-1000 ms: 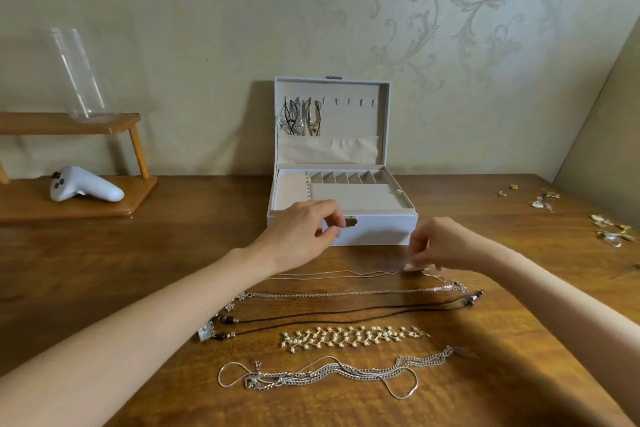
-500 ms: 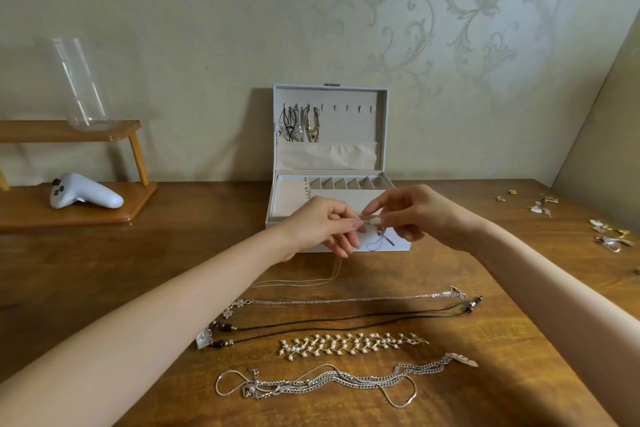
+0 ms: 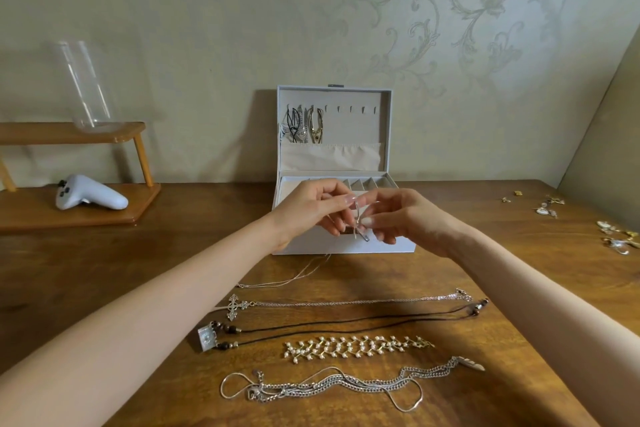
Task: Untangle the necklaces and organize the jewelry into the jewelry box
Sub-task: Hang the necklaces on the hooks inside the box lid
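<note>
Holding the thin chain (image 3: pixel 298 276) up in front of the open jewelry box (image 3: pixel 388 246), so I'd call this the "hang one necklace" step. The left hand (image 3: pixel 311 211) and right hand (image 3: pixel 408 222) both pinch it near its top end with their fingertips, and a small pendant dangles between them. The rest of the chain trails down and its loop lies on the table (image 3: pixel 138 270), just in front of the box.

Next move, I'd guess, is lifting it clear and hooking it on one of the free hooks (image 3: pixel 351 110) in the lid. That needs a light touch so the trailing part doesn't snag on the box edge.

Count, as best I can:
- 1 thin chain in hand
- 4 pieces laid in rows on the table: cross necklace (image 3: pixel 346 302), black cord necklace (image 3: pixel 346 324), pearl piece (image 3: pixel 356 347), tangled silver chains (image 3: pixel 329 386)
- that clump at the front is the real untangling job; can't tell how many chains are in it
- a few hung necklaces (image 3: pixel 304 125) in the lid, maybe three, too bunched to say
- scattered small earrings (image 3: pixel 616 236) on the far right, too tiny to count
</note>
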`<state>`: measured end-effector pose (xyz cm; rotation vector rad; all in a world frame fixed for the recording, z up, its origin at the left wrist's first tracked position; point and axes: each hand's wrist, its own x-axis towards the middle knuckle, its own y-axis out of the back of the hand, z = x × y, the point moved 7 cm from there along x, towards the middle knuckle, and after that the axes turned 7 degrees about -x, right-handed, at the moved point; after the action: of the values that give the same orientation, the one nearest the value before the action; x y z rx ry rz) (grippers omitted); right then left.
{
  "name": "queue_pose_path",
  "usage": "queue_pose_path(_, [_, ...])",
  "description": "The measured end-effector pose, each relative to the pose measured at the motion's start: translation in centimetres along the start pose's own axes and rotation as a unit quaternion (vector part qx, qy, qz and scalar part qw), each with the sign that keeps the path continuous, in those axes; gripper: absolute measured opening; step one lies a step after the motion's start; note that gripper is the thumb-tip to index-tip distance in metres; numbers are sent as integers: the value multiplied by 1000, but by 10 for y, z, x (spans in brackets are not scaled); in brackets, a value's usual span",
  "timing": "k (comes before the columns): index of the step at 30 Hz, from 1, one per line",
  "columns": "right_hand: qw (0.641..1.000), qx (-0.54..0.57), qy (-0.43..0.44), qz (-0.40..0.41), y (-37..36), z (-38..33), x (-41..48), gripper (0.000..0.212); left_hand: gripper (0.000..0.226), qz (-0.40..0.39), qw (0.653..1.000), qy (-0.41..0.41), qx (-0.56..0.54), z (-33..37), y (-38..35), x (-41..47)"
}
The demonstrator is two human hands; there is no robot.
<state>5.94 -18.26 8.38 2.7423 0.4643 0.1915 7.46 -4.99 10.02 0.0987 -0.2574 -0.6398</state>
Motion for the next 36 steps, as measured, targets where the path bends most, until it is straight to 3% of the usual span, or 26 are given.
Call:
queue_pose_path(3, [1000,10,-4,28,6,2,1,13,12,14,1000,-2,-3,-1,7,-1])
queue_pose_path(10, [999,17,32,-23,-14,-1,2,33,12,22,999,-5,-28,3,10,2])
queue_pose_path(16, [994,69,49,67,-6,-2,7,10,11,34,999,-19,-30,6,13,2])
queue_pose_path(21, [989,127,30,73,-6,-1,9,26,12,52,998,-25,-27,7,18,2])
queue_pose_path(29, [988,122,32,90,4,-4,14,25,12,102,993,-45,-26,8,32,7])
queue_pose_path(36, [968,191,19,160,29,-9,31,18,14,162,986,0,36,-4,53,27])
